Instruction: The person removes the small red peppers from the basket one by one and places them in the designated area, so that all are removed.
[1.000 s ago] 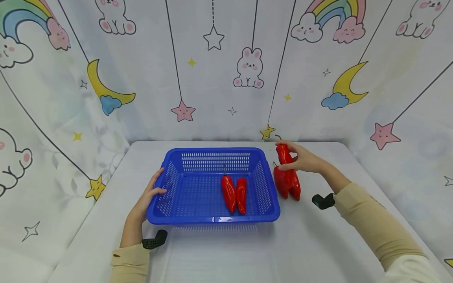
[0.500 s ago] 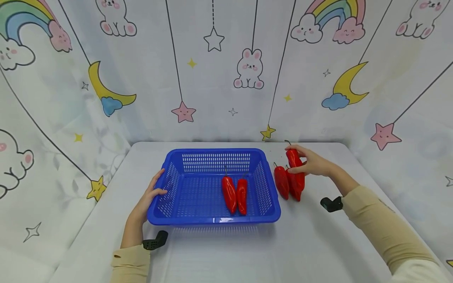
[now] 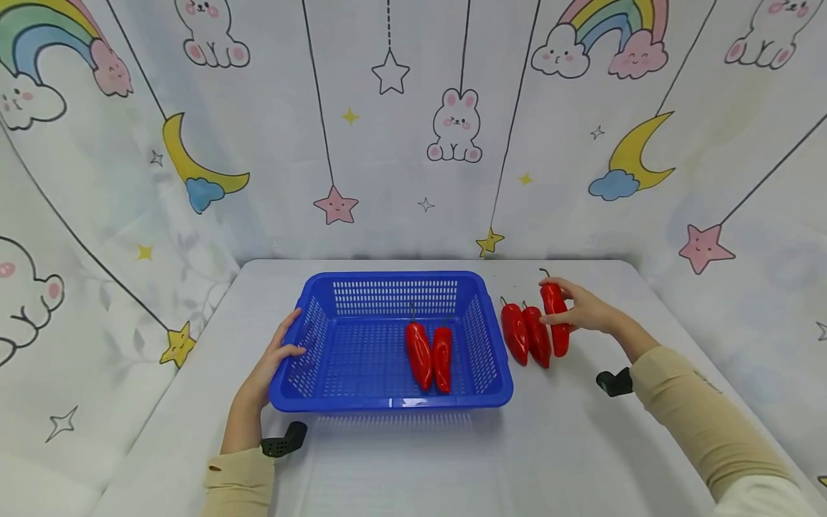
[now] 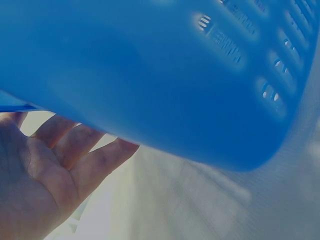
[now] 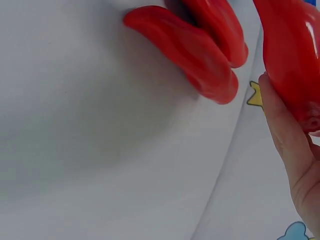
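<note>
The right hand pinches a red pepper between thumb and fingers, stem pointing away; in the right wrist view this pepper appears close to the camera. Just left of it two more red peppers lie side by side on the table. The blue basket holds two red peppers in its right half. At the basket's left rim rests the left hand, thumb over the edge; its fingers touch the basket's outside in the left wrist view.
The white table extends around the basket on every side. Behind it hangs a pale curtain printed with stars, moons and rabbits. The two loose peppers lie close against the basket's right side.
The right hand has carried its pepper to the right, away from the basket, uncovering the two loose peppers beside it. The left hand has stayed at the basket rim.
</note>
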Tool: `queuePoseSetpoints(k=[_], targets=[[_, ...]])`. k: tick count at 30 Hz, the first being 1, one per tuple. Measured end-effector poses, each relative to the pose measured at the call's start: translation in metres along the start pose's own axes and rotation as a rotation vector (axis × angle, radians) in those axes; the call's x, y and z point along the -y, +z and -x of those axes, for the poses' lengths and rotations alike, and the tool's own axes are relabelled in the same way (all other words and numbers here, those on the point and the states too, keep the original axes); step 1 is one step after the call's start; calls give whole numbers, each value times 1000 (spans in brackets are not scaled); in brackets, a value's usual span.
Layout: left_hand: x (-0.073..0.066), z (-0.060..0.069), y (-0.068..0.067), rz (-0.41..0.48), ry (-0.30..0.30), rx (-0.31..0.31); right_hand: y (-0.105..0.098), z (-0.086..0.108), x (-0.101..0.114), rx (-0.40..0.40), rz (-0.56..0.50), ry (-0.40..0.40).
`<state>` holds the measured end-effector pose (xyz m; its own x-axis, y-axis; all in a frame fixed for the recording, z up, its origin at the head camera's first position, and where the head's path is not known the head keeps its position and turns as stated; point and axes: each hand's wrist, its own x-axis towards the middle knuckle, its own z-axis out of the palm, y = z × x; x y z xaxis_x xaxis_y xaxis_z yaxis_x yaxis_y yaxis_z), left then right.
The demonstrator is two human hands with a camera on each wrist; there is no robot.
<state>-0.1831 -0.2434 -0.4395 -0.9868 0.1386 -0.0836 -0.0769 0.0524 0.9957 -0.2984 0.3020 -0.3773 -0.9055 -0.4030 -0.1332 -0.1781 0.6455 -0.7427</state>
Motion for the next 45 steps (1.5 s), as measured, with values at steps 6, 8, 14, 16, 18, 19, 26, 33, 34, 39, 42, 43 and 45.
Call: queuePoseSetpoints(k=[6,8,14,16,18,19,26,33,34,39,42,43,45], targets=[[0,0,0,-4,-5,-9,1,-4,-16,-58,29,28],[0,0,0,-5,-6,-10,1,-5,-20,-79,40,28],[-1,0,1,-6,-3,-8,3,-6,-31,-50,38,64],[-1,0,1,-8,-6,-9,4,-7,-34,-35,33,85],[-1,0,1,-11,-9,-11,5,-8,-36,-24,32,103],[-1,0,1,-11,-10,-12,6,-8,-37,-21,32,114],[-2,0,1,-7,-8,-12,6,-11,-42,18,40,174],[-1,0,2,-2,-12,-16,7,-18,-51,54,41,216],[-1,0,2,-6,-13,-17,7,-19,-53,61,44,217],[0,0,2,-3,-9,-17,11,-22,-55,87,74,217],[0,0,1,4,-7,-12,14,-23,-55,102,84,223],[0,0,1,4,-7,-12,15,-23,-55,106,80,226],[0,0,1,8,-5,-12,17,-23,-56,113,70,229]])
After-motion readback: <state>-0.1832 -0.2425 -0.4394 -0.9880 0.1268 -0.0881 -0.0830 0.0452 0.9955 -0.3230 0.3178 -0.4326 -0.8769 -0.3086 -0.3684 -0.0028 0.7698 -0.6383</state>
